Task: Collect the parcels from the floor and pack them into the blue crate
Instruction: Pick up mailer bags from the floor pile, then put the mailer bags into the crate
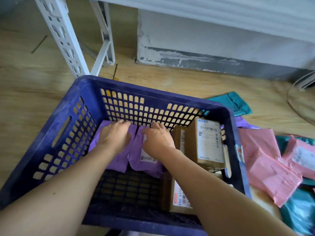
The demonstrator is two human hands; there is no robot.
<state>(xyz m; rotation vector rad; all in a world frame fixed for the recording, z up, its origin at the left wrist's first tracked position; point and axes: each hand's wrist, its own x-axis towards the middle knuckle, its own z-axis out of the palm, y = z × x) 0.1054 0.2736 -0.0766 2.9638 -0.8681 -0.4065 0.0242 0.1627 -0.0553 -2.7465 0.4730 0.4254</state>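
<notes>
Pressing down now inside the blue crate (pixel 153 93), we have both hands flat on the two purple mailers (pixel 117 160) lying side by side against the crate's far wall. The left hand (pixel 115 135) spreads over the left one and the right hand (pixel 158 140) over the right, fingers laid out rather than curled, gripping nothing. The cardboard boxes (pixel 208 142) stand packed along the crate's right wall, with bare mesh showing at its near left.

What matters next, we reckon, is outside the crate's right wall: the pink mailers (pixel 265 167) lie on the floor just beside it, their long sides running roughly along that wall, so the right hand is plainly the nearer one. They look soft, crinkled and slightly puffy, one with a white label. Teal mailers (pixel 298 213) peek out beneath them, and another teal one (pixel 233 103) sits off the crate's far right corner. Plenty left to collect.
</notes>
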